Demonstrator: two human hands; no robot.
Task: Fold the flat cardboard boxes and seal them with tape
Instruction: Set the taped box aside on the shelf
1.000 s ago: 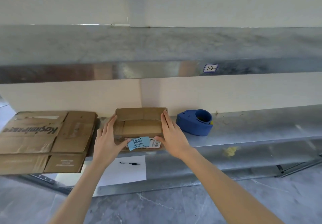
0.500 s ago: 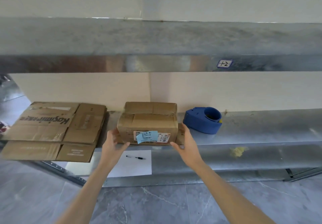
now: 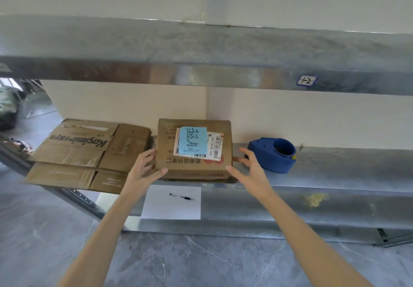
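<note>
The folded box (image 3: 194, 166) sits on the metal shelf (image 3: 335, 170) between both hands, labelled face up. The left hand (image 3: 143, 170) pinches its near left corner, thumb in front, fingers along the side. The right hand (image 3: 252, 170) is spread, thumb tip at the near right corner, fingers just off the wall. The worn cardboard is likely light and easily dented, so it is best held flat-palmed by both end walls.

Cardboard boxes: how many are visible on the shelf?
2. A folded box stands in the middle of the shelf, left of the tape dispenser; a flat box lies at the left end, overhanging the edge. More flat ones may hide beneath it.
</note>
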